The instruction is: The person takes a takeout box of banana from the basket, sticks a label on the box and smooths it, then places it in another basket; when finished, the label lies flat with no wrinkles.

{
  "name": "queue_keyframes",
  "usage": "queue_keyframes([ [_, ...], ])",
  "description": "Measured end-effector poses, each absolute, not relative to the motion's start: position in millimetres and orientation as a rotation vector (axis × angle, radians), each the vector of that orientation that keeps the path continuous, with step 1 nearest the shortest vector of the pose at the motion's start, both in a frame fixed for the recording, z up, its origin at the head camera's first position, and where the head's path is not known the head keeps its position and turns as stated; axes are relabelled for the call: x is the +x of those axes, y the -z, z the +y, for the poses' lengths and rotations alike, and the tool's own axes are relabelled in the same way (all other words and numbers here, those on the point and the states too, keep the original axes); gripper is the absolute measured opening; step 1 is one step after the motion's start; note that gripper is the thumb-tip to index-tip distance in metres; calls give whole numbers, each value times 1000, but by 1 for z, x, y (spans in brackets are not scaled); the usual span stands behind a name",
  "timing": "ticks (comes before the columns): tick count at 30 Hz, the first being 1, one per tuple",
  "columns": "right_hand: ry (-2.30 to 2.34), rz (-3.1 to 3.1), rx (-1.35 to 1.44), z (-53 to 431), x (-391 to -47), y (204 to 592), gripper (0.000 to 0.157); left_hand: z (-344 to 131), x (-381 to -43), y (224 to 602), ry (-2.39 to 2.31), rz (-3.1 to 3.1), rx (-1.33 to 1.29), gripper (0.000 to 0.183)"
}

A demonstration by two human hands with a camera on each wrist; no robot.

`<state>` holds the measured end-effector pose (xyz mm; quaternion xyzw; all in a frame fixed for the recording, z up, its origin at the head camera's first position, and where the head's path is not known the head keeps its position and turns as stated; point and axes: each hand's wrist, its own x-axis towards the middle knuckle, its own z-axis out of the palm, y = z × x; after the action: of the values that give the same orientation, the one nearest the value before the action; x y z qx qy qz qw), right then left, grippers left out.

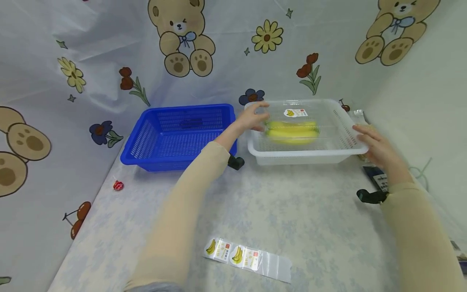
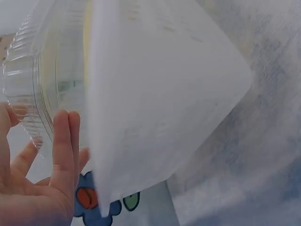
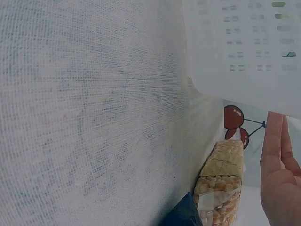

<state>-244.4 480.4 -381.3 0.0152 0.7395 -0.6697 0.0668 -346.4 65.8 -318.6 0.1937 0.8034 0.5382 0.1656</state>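
Observation:
A clear plastic box [image 1: 276, 115] holding yellow bananas [image 1: 292, 133] lies in the white basket [image 1: 303, 154], a banana label [image 1: 295, 113] on its lid. My left hand [image 1: 253, 118] is at the box's left end, fingers spread and mostly straight; in the left wrist view some fingertips [image 2: 61, 123] lie beside the ribbed plastic edge. At the basket's right end is my right hand [image 1: 379, 148], its straight fingers against or close to the outer rim. The right wrist view shows two fingers [image 3: 274, 136] extended near the basket wall; their tips are partly hidden.
The blue basket [image 1: 182, 165] stands left of the white one. A small red wrapped item [image 1: 118, 185] lies at the table's left. Near the front is a strip of banana labels [image 1: 248, 258]. A bag of pale pieces [image 3: 218, 193] and a dark packet [image 1: 377, 178] lie at right.

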Motion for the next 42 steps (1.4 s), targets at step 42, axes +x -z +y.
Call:
queue_keyframes([
  [42,1568,2604,68,468,-242,356,59,96,-339,315,-1246,2564,499,63],
])
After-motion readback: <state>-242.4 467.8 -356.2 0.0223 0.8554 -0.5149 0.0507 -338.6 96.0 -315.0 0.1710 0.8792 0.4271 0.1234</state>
